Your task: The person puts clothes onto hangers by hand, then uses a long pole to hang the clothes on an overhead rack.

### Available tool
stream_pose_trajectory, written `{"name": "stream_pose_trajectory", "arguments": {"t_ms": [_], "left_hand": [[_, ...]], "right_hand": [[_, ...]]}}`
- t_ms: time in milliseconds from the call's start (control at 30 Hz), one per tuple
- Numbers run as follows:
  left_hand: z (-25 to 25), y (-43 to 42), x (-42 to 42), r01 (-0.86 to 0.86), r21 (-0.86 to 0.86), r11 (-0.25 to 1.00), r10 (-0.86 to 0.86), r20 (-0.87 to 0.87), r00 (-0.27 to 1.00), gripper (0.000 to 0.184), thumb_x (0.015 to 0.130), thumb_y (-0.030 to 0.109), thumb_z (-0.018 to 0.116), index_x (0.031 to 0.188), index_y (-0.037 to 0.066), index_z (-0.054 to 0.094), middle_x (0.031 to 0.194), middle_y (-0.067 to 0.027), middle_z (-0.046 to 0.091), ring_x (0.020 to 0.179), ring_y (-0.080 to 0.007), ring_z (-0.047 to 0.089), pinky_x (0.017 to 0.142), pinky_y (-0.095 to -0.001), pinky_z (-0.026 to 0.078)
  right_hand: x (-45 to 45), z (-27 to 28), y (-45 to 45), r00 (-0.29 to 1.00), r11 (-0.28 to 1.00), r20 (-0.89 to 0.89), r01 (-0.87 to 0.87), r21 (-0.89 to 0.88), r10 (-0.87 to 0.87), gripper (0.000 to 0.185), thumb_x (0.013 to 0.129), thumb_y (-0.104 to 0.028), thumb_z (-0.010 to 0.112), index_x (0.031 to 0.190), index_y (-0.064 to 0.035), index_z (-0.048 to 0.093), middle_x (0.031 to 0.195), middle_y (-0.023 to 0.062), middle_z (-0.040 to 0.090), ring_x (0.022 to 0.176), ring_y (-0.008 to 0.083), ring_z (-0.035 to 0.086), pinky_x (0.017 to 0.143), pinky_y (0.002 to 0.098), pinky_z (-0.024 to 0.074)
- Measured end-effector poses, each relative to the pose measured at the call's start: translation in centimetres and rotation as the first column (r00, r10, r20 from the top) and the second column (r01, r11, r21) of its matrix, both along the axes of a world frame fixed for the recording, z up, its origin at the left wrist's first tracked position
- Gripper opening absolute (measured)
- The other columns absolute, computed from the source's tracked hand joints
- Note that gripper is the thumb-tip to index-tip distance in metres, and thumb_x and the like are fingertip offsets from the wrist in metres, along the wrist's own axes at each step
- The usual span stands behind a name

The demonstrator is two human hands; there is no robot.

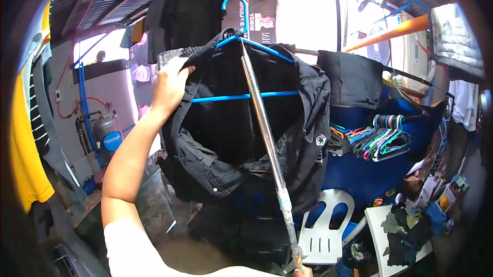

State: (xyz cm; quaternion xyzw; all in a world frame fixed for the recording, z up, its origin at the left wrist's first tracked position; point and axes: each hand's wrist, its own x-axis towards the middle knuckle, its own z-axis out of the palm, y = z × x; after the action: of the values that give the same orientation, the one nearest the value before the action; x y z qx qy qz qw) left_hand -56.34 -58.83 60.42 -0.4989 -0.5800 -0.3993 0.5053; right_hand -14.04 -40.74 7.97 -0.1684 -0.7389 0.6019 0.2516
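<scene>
A black jacket (308,123) hangs open on a blue hanger (277,94) in front of me. My left hand (172,84) is closed on the jacket's edge near the shoulder, at the left. A long metal pole (264,123) slants up across the jacket, and its thin tip meets the hanger just below the hook. Down at the bottom edge, my right hand (303,272) is closed around the pole's taped lower end; most of that hand is out of view.
Dark cloths (354,79) hang on a bar behind the jacket. Several colourful hangers (382,138) are bunched at the right. Below stand a white plastic chair (323,225) and a white table (377,225) with dark fabric on it. Yellow clothing (33,164) hangs at far left, near a metal tank (108,130).
</scene>
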Motion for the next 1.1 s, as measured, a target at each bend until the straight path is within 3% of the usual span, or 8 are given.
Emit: {"name": "stream_pose_trajectory", "arguments": {"t_ms": [633, 767, 833, 900, 967, 1000, 1033, 1100], "left_hand": [[-0.9, 4.1, 4.0, 0.125, -0.039, 0.991, -0.120, 0.102, 0.987, 0.016, 0.088, 0.007, 0.060, 0.100, -0.003, 0.063, 0.092, -0.0151, 0.066, 0.088, -0.0310, 0.064, 0.079, -0.0349, 0.048], [-0.2, 4.9, 1.8, 0.124, -0.139, 0.982, -0.125, 0.001, 0.992, 0.037, 0.089, 0.017, 0.063, 0.121, 0.000, 0.056, 0.119, -0.0170, 0.059, 0.112, -0.0318, 0.055, 0.097, -0.0355, 0.041], [-0.5, 5.5, 2.7, -0.184, 0.065, 0.981, 0.194, -0.216, 0.957, 0.061, 0.085, 0.022, 0.068, 0.137, 0.003, 0.042, 0.140, -0.0200, 0.042, 0.130, -0.0347, 0.039, 0.109, -0.0409, 0.030], [-2.1, 5.1, 6.5, -0.021, 0.129, 0.991, 0.063, -0.330, 0.942, 0.055, 0.086, 0.025, 0.068, 0.132, 0.002, 0.047, 0.132, -0.0197, 0.048, 0.124, -0.0352, 0.044, 0.107, -0.0419, 0.032], [-7.1, 6.0, 9.8, 0.214, -0.077, 0.974, -0.224, -0.162, 0.961, 0.045, 0.089, 0.026, 0.065, 0.125, 0.002, 0.052, 0.123, -0.0173, 0.052, 0.116, -0.0332, 0.050, 0.103, -0.0415, 0.037], [-10.4, 7.6, 12.0, 0.443, -0.164, 0.881, -0.429, 0.118, 0.896, 0.033, 0.092, 0.024, 0.062, 0.116, 0.002, 0.055, 0.111, -0.0142, 0.055, 0.107, -0.0293, 0.053, 0.098, -0.0400, 0.041], [-13.2, 9.3, 13.5, 0.577, -0.232, 0.783, -0.487, 0.347, 0.801, 0.031, 0.096, 0.023, 0.056, 0.120, 0.003, 0.051, 0.107, -0.0124, 0.056, 0.105, -0.0231, 0.054, 0.095, -0.0367, 0.044], [-15.2, 13.6, 16.3, 0.921, 0.188, 0.341, -0.656, 0.749, 0.090, 0.030, 0.100, 0.021, 0.049, 0.125, 0.006, 0.042, 0.099, -0.0090, 0.055, 0.094, -0.0189, 0.059, 0.086, -0.0339, 0.050]], "right_hand": [[4.9, 0.8, -0.1, 0.981, 0.983, -0.083, 0.177, 0.041, -0.173, 0.042, 0.097, -0.035, 0.053, 0.108, 0.0051, 0.057, 0.070, 0.0061, 0.050, 0.066, 0.0137, 0.040, 0.057, 0.0339, 0.0381], [4.3, 3.2, -0.3, 0.983, 0.983, 0.009, 0.181, 0.020, -0.181, 0.044, 0.098, -0.036, 0.049, 0.099, 0.0070, 0.057, 0.070, 0.0075, 0.048, 0.067, 0.0139, 0.038, 0.057, 0.0360, 0.0371], [2.5, 6.4, -0.8, 0.954, 0.959, -0.118, 0.281, 0.038, -0.275, 0.036, 0.097, -0.032, 0.053, 0.083, 0.0015, 0.058, 0.064, 0.0032, 0.049, 0.060, 0.0118, 0.041, 0.053, 0.0324, 0.0366], [1.0, 8.1, 0.2, 0.936, 0.938, -0.169, 0.329, 0.113, -0.308, 0.040, 0.096, -0.033, 0.055, 0.072, -0.0020, 0.056, 0.059, 0.0005, 0.051, 0.054, 0.0087, 0.047, 0.049, 0.0272, 0.0368], [-0.8, 12.6, 0.4, 0.937, 0.922, -0.221, 0.319, 0.219, -0.271, 0.017, 0.093, -0.017, 0.059, 0.093, -0.0006, 0.062, 0.063, -0.0008, 0.051, 0.055, 0.0068, 0.047, 0.050, 0.0258, 0.0380], [-2.0, 14.9, 0.3, 0.951, 0.958, -0.206, 0.259, 0.120, -0.231, 0.021, 0.096, -0.021, 0.054, 0.095, -0.0003, 0.058, 0.058, -0.0009, 0.049, 0.047, 0.0072, 0.046, 0.043, 0.0234, 0.0349], [-3.2, 17.5, 0.5, 0.959, 0.968, -0.200, 0.225, 0.109, -0.200, 0.015, 0.095, -0.010, 0.053, 0.105, -0.0001, 0.058, 0.061, -0.0017, 0.049, 0.048, 0.0055, 0.046, 0.043, 0.0225, 0.0351], [-5.5, 23.1, 0.1, 0.975, 0.988, -0.191, 0.134, 0.080, -0.116, 0.024, 0.095, -0.011, 0.055, 0.117, -0.0015, 0.055, 0.064, -0.0037, 0.049, 0.050, 0.0055, 0.046, 0.046, 0.0230, 0.0376]]}}
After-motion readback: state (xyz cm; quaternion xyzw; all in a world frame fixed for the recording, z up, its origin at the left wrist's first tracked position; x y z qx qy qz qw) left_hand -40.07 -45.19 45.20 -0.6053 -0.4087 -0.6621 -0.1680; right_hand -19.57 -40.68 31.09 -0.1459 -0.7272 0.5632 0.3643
